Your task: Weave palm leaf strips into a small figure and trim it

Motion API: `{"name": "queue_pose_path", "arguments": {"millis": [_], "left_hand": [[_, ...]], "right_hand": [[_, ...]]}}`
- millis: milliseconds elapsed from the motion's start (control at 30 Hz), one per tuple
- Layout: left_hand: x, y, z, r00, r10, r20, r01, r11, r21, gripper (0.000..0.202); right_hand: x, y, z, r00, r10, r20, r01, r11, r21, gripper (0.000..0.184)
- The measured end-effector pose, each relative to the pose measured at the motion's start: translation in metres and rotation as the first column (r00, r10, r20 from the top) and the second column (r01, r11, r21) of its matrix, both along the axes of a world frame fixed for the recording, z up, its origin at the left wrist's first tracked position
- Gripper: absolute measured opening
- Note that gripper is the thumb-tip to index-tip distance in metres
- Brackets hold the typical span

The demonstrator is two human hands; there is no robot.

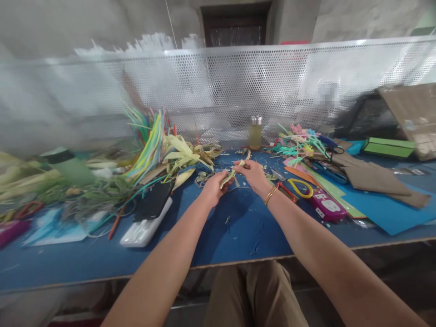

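Observation:
Both my hands meet over the blue tabletop (235, 231), a little in front of its middle. My left hand (216, 186) closes around a pale green strip of corn husk (227, 178). At the husk's upper end, my right hand (252, 175) pinches it between thumb and fingers; a bracelet circles that wrist. Just left of my hands lies a heap of corn husks (184, 152), pale yellow-green and dry. Small scraps are scattered below and around my hands.
Chenille stems (153, 141) stand in a bunch at left, above a black phone (153, 202) on a white device (146, 227). A glass bottle (255, 132) stands behind. On the right lie yellow-handled scissors (300, 188), a magenta glue-gun-like device (327, 205) and blue paper (384, 211). Perforated metal panel (231, 91) backs the table.

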State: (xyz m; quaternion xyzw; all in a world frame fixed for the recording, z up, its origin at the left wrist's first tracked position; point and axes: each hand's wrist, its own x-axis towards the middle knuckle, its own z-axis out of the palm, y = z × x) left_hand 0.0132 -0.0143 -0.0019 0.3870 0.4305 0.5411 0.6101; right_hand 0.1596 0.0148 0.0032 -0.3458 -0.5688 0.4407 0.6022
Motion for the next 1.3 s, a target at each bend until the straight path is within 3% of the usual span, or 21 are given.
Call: {"name": "queue_pose_path", "arguments": {"millis": [133,267,500,700,900,1000,1300], "left_hand": [[-0.003,0.002,-0.002,0.998,-0.012,-0.068,0.015,0.999,0.041,0.028],[-0.003,0.003,-0.005,0.993,-0.114,0.033,0.113,0.993,0.037,0.031],[-0.005,0.004,-0.005,0.997,-0.060,0.051,0.056,0.996,0.066,0.029],[-0.003,0.006,-0.008,0.996,-0.083,-0.020,0.085,0.979,0.186,0.033],[-0.001,0.008,-0.010,0.985,-0.002,-0.173,0.062,0.938,0.341,0.027],[-0.002,0.008,-0.009,0.967,0.041,-0.251,0.047,0.941,0.335,0.025],[0.000,0.010,-0.004,0.956,0.172,-0.236,-0.089,0.941,0.326,0.005]], "right_hand": [[-0.002,-0.004,0.002,0.999,0.029,0.045,-0.030,0.999,0.022,0.033],[-0.001,-0.008,0.003,0.997,0.058,0.058,-0.059,0.998,0.017,0.038],[0.001,-0.010,0.004,0.995,0.063,0.083,-0.069,0.995,0.068,0.041],[-0.004,-0.012,0.005,0.987,0.127,0.098,-0.133,0.990,0.056,0.042],[-0.005,-0.005,-0.002,0.989,-0.039,0.144,0.037,0.999,0.016,0.030],[-0.006,-0.004,-0.005,0.983,-0.100,0.157,0.098,0.995,0.024,0.036],[-0.019,-0.012,-0.004,0.998,-0.017,-0.058,0.013,0.998,-0.069,0.025]]}}
